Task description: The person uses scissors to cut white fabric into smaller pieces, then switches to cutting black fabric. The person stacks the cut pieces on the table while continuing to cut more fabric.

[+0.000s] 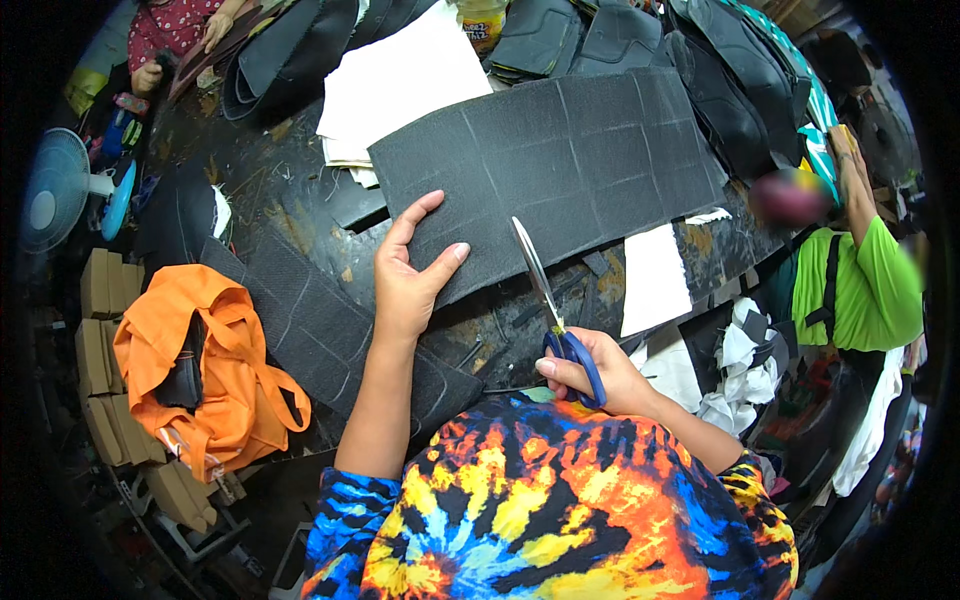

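Observation:
A wide black sheet of fabric [600, 150], marked with pale grid lines, lies across the dark worktable in front of me. My left hand [408, 268] is at its lower left edge, thumb and forefinger spread apart on top; the other fingers are hidden, perhaps under the edge. My right hand [600, 375] grips blue-handled scissors [545, 290] by the loops. Their blades point up and away, nearly together, with the tips over the sheet's lower edge. A second black piece with pale lines [320, 310] lies beneath my left forearm.
White sheets [400, 85] are stacked behind the black fabric, and a white strip [655, 280] lies right. An orange cloth bag [210, 365] sits left near a fan [60, 190]. Black cut pieces [540, 40] pile up at the back. Co-workers are at the far left and right [855, 285].

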`<state>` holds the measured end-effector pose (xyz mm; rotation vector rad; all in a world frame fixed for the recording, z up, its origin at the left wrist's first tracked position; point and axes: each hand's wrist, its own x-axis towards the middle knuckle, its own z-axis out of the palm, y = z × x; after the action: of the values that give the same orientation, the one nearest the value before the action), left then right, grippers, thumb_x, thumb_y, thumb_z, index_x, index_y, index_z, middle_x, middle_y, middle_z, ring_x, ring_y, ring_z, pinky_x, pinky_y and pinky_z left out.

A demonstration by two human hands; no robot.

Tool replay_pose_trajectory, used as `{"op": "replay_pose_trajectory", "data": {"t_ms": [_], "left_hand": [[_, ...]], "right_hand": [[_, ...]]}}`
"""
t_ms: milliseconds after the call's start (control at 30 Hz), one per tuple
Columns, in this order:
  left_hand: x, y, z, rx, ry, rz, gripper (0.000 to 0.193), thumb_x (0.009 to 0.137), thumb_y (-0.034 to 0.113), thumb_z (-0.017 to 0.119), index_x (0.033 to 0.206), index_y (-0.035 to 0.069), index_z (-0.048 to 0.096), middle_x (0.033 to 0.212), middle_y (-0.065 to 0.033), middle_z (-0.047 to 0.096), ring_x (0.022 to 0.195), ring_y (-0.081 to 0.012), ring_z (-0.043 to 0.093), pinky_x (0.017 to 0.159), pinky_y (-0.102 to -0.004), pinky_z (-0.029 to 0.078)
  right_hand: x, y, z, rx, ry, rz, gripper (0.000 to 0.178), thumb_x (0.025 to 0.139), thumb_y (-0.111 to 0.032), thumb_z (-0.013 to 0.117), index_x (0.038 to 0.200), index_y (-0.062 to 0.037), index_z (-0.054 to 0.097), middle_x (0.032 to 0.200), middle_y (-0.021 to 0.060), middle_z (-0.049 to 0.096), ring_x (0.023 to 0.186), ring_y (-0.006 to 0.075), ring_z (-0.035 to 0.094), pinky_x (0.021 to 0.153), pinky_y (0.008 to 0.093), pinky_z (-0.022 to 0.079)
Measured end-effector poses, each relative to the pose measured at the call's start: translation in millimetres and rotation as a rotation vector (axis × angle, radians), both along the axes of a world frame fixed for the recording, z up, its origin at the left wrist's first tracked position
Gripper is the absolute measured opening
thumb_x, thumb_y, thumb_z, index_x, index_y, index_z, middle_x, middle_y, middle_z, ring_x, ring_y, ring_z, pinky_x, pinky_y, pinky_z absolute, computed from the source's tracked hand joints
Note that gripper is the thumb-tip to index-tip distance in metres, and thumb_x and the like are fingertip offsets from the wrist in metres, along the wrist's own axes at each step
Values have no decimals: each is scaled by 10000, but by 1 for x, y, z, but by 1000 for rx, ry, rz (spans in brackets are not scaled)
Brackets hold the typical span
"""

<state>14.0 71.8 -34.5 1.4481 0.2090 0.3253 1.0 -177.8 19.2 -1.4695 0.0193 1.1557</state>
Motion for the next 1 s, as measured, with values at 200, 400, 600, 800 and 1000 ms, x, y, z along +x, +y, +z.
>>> {"op": "replay_pose_trajectory", "data": {"t_ms": [200, 400, 600, 800, 1000], "left_hand": [[-4, 2, -1, -100, 6, -9, 570, 786, -33, 762, 1324, 5, 579, 1264, -101, 614, 1177, -191, 575, 1046, -318, 437], [-5, 6, -1, -223, 16, -43, 584, 784, -30, 765, 1334, 4, 572, 1280, -101, 608, 1193, -188, 563, 1059, -310, 415], [-8, 2, 5, -28, -23, -46, 597, 783, -19, 770, 1343, 2, 566, 1297, -98, 602, 1213, -181, 552, 1064, -313, 411], [-9, 4, 12, 32, -23, -9, 620, 767, -21, 776, 1349, 4, 565, 1302, -87, 599, 1212, -176, 548, 1068, -315, 406], [-15, -1, 23, 49, -38, -44, 600, 785, -24, 772, 1348, -6, 564, 1299, -107, 609, 1191, -178, 573, 1038, -311, 440]], "right_hand": [[18, -16, -8, 138, 52, 32, 389, 945, -423, 636, 972, -35, 607, 854, 48, 625, 790, 118, 605, 734, 256, 490], [26, -34, -3, 158, 51, 209, 473, 923, -500, 644, 1012, -37, 595, 893, 43, 615, 824, 120, 608, 744, 249, 481], [28, 14, -13, 284, 93, -19, 427, 968, -468, 587, 1033, -46, 590, 928, 46, 606, 829, 119, 591, 754, 233, 453], [22, 34, -6, 111, -92, -17, 273, 980, -335, 642, 919, -77, 579, 813, -5, 591, 751, 72, 571, 695, 239, 480], [25, 36, 0, 126, -138, -23, 277, 974, -324, 651, 942, -57, 583, 784, -7, 600, 729, 82, 592, 682, 240, 489]]}}
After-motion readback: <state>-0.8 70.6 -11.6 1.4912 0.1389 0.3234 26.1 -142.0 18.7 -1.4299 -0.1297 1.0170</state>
